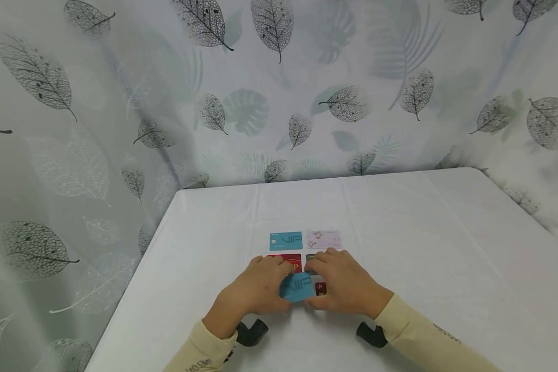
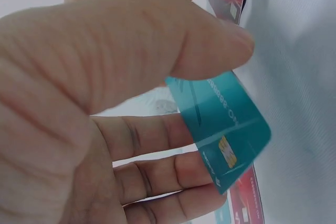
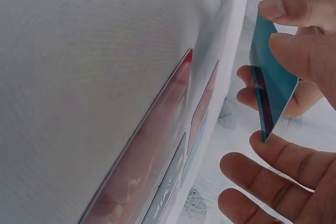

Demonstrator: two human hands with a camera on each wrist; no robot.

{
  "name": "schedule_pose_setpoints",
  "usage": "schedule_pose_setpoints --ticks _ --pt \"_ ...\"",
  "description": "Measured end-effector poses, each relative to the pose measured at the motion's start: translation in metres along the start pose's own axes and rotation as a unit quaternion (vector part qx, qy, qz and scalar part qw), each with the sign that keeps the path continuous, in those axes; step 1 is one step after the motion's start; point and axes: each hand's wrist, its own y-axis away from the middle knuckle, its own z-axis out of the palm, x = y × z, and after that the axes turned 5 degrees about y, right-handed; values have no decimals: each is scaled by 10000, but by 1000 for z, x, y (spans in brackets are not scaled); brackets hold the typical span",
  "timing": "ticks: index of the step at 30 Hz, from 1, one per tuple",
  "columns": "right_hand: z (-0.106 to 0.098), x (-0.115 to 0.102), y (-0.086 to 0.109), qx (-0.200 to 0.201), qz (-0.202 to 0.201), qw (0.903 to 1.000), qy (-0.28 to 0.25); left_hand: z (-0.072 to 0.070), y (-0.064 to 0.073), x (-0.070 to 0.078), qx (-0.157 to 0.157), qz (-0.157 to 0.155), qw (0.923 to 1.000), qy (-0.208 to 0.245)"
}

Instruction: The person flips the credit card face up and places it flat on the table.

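Observation:
Both hands hold a blue VIP card (image 1: 296,287) just above the table. The left hand (image 1: 260,287) grips its left side, thumb below and fingers above; the left wrist view shows a gold chip on this card (image 2: 231,124). At the other side, the right hand (image 1: 346,284) has its thumb and index finger at the card's right corners. A dark stripe runs along the card's back (image 3: 278,72) in the right wrist view. Right behind the hands lie a red card (image 1: 294,261) and a dark green card (image 1: 310,257), partly covered by fingers.
Farther back lie another blue VIP card (image 1: 285,241) and a pale pink flowered card (image 1: 324,239), side by side. A card with a dark red square (image 1: 321,288) shows partly beside the right hand. The white table (image 1: 400,222) meets a leaf-patterned curtain (image 1: 302,103) behind.

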Motion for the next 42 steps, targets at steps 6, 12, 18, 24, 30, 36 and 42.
schedule_pose_setpoints --ticks 6,12,18,24,30,36,42 --pt "0 0 1 -17 18 10000 20 -4 3 -2 44 22 10000 -13" --pt "2 0 -1 -134 57 9999 46 -5 5 -2 17 29 10000 -60" --pt "4 -2 0 -138 11 9997 189 -2 4 -2 -58 -61 9999 -113" --pt "3 -3 1 -158 18 9996 215 0 3 -3 -101 -146 9998 -119" --pt "4 -3 1 -183 17 9996 190 2 3 -2 -187 -293 9994 -25" --pt "4 -3 1 -214 16 9996 160 3 3 -3 -163 -396 9991 50" --pt "5 -1 1 -209 45 9996 162 1 2 -5 -10 -338 9994 -27"
